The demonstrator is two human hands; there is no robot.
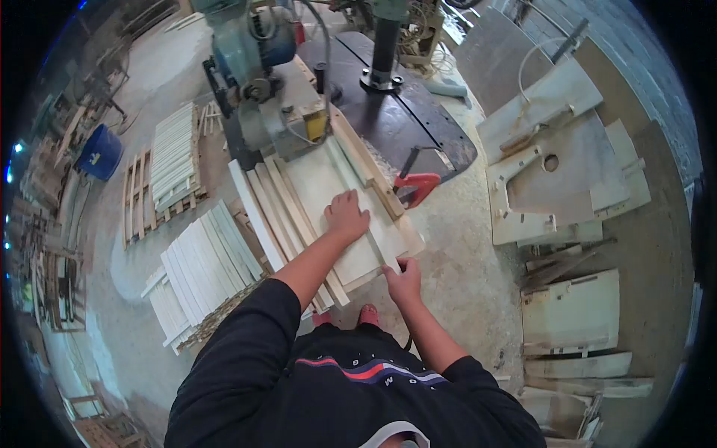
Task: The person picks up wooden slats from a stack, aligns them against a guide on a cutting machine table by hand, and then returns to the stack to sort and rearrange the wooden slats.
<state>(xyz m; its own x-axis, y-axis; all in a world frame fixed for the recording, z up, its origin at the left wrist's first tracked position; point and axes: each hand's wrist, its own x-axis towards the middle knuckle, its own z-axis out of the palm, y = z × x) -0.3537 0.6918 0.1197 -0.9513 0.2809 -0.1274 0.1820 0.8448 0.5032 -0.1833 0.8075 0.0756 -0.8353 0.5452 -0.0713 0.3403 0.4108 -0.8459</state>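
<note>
A narrow wooden strip [379, 245] lies lengthwise on the pale board surface [314, 183] in front of the machine, beside a wooden fence [362, 160]. My left hand [348, 218] rests palm down at the strip, fingers extended toward the machine. At the strip's near end, my right hand [403, 281] pinches it between thumb and fingers. Several loose wooden strips [282, 205] lie side by side to the left of my left hand. The machine's head and motor [258, 45] stand beyond the strips; its cutting part is hidden.
A red clamp [418, 188] sits at the fence's right, by the dark metal table [441, 134]. Stacked wooden strips [202, 257] stand on the floor at left, with more on a pallet [140, 190]. A blue bin [101, 151] is farther back. Wooden panels [571, 310] lean at right.
</note>
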